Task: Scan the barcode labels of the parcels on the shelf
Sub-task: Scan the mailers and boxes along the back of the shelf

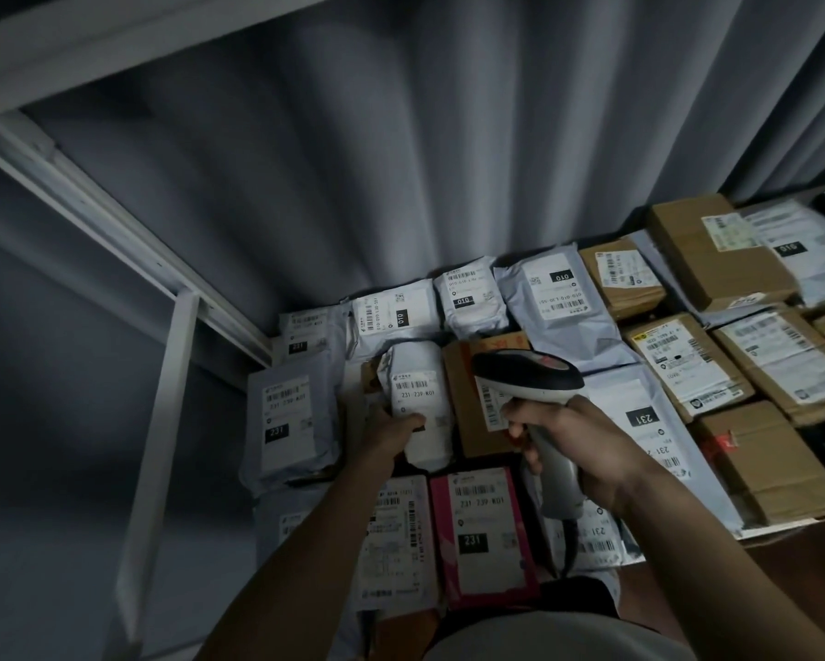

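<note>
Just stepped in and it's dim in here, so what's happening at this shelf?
A person is scanning parcels laid out on a shelf. The right hand grips a handheld barcode scanner, its head aimed over the parcels. The left hand holds a small white parcel with its barcode label facing up. Around it lie grey mailer bags, a pink parcel and brown cardboard boxes, all label-side up.
</note>
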